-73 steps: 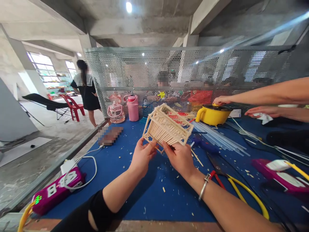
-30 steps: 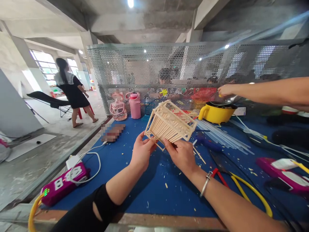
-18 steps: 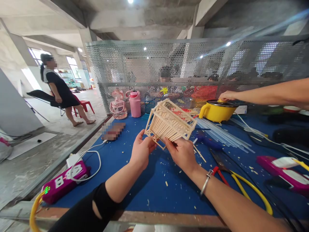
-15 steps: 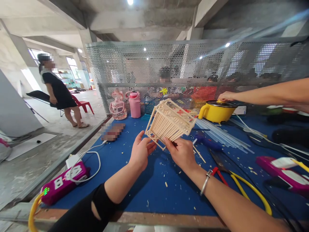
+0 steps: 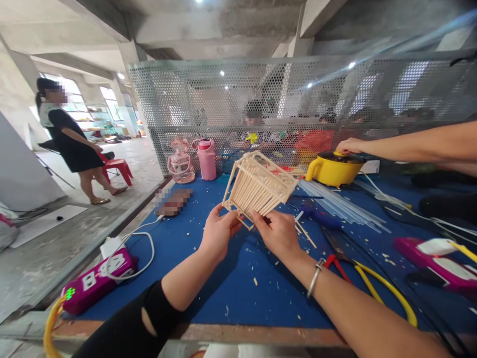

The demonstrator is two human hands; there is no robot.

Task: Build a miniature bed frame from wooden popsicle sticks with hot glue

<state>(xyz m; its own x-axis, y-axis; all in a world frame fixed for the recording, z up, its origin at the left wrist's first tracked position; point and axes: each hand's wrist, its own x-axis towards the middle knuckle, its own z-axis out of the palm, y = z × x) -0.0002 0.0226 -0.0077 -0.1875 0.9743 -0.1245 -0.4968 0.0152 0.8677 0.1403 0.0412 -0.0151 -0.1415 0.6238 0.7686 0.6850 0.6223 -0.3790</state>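
Note:
A small house frame built of pale wooden sticks [image 5: 257,186] is held tilted above the blue table [image 5: 208,278]. My left hand [image 5: 218,232] pinches its lower left corner. My right hand [image 5: 278,232], with a metal bracelet at the wrist, grips the lower edge from the right. Both hands are closed on the model. Wood chips lie scattered on the mat beneath.
A co-worker's arm [image 5: 406,144] reaches to the lid of a yellow pot [image 5: 333,169] at the back right. Clear glue sticks [image 5: 343,206], red-and-yellow-handled pliers [image 5: 357,278], two pink bottles [image 5: 194,160], a pink power strip [image 5: 99,278] and a perforated metal screen [image 5: 283,104] surround the work area. A person [image 5: 70,144] stands at far left.
The stick house has tilted slightly in my hands, which stay put. The co-worker lifted the pot lid and set it back. The standing person walked leftward.

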